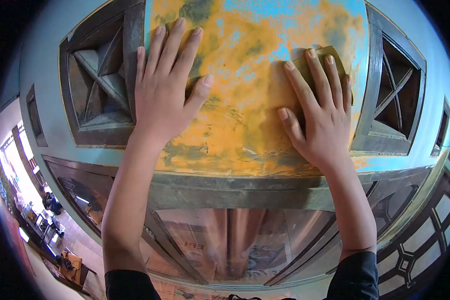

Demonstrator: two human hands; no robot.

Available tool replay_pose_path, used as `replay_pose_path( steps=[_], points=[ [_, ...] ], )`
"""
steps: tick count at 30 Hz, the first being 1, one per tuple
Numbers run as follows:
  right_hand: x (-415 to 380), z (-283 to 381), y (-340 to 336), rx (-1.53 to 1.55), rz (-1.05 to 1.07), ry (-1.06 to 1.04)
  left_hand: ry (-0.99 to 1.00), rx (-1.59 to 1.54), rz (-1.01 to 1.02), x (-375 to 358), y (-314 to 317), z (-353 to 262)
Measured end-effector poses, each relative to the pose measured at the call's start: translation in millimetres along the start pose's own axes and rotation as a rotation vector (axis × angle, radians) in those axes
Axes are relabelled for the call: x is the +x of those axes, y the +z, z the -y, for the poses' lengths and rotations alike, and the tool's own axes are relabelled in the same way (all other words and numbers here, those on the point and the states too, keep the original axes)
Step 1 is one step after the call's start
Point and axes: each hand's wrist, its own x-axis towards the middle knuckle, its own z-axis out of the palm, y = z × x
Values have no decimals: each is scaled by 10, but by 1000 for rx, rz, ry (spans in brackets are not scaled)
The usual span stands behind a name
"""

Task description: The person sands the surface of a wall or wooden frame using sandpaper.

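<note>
My left hand (167, 85) lies flat on the patchy orange and blue wall (245, 110), fingers stretched and thumb apart, with nothing visible in it. To the right, my right hand (326, 117) presses a brownish sheet that looks like sandpaper (341, 62) against the same wall. The fingers lie over the sheet, which shows at its top and between them; its grip underneath is hidden. Dark smudges and bare blue patches mark the orange surface between and above my hands.
Dark wooden vent frames with crossed bars flank the wall: a left one (97, 80) and a right one (395, 95). Below runs a wooden beam (235, 192) over glass panes (235, 245). A brown seat (71, 267) stands far down at left.
</note>
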Motion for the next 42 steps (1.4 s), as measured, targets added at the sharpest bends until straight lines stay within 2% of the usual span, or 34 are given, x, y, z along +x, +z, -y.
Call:
replay_pose_path(
  steps=[10,17,22,28,31,35,37,40,42],
  points=[
    [-69,97,21,-24,41,-22,41,13,-10,-44,14,21],
    [-113,219,79,-18,-5,11,61,-15,-19,-110,4,30],
    [-220,433,99,16,57,16,44,-61,-25,-130,3,32],
    [-932,882,182,100,237,-207,48,-18,-18,-133,3,8],
    [-887,666,99,92,262,-156,53,6,-15,-136,13,17],
    [-484,351,132,34,12,64,43,-21,-7,-141,-11,5],
    [-393,595,109,31,6,107,39,-20,-14,-143,-5,5],
    [-662,902,134,120,211,-92,20,-31,7,-152,-21,1],
    [-740,883,137,147,279,-201,12,-39,32,-149,-33,-2]
  ],
)
